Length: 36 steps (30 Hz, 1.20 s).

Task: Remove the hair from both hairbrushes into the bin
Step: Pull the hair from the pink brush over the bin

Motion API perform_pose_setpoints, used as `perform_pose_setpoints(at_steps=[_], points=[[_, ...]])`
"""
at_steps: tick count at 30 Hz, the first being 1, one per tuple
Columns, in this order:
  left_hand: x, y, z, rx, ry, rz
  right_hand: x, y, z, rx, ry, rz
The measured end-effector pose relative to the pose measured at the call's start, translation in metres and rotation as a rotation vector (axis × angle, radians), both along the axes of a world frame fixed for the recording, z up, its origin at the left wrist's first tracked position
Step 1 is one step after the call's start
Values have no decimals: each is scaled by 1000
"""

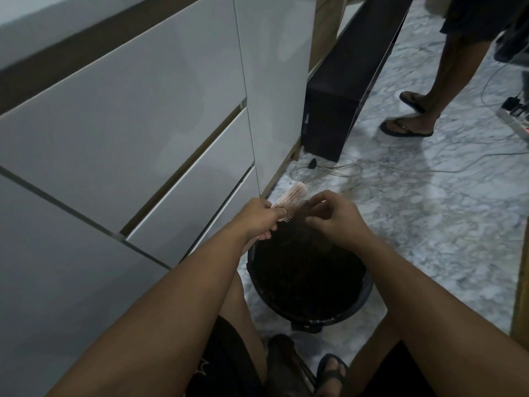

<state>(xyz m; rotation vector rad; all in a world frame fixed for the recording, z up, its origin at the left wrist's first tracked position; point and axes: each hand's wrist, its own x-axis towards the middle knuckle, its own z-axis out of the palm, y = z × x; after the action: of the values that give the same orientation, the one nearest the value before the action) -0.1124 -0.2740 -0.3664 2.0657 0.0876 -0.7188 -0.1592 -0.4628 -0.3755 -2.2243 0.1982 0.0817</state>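
Much of what mattered was hard to read. Your left hand was closed around the lower part of the pale pink hairbrush, so its handle was hidden and only the bristled head showed, angled up toward the white drawers. Your right hand sat just beside the brush head with its fingers curled at the bristles; whether they pinched any hair could not be told, because dark strands, if there, were lost against the black bin below. The bin's inside was one dark mass, and its contents could not be made out. A plastic liner was folded over its rim. Both hands and the brush hung over the bin's far edge.

Only one brush could be clearly identified. A dark object lay low between your knees, too dim to identify, and the frame cut it off.

On your left the drawers stood close, leaving little room that side. The marble floor to the right lay open, with cables trailing beyond the bin near a dark cabinet. Another person's sandalled feet stood well apart, at the upper right.
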Motion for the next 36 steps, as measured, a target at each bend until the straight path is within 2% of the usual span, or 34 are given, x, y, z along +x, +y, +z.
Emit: perform_pose_setpoints(at_steps=[5, 9, 15, 23, 29, 32, 36], points=[[-6, -5, 6, -20, 38, -36, -2, 10, -3, 101, -43, 47], [-5, -2, 7, -53, 81, -7, 2, 7, 1, 68, -93, -58], [-2, 0, 6, -45, 66, 1, 8, -7, 2, 19, -55, -278], [-4, -3, 12, -115, 123, 67, 0, 7, 4, 70, -44, -62], [-3, -3, 9, -56, 67, 34, -2, 13, 1, 121, -98, 61], [-2, -2, 7, -27, 55, 3, 0, 12, 4, 96, -128, -16], [3, 3, 1, -29, 48, 68, 6, 0, 8, 125, -136, -203]])
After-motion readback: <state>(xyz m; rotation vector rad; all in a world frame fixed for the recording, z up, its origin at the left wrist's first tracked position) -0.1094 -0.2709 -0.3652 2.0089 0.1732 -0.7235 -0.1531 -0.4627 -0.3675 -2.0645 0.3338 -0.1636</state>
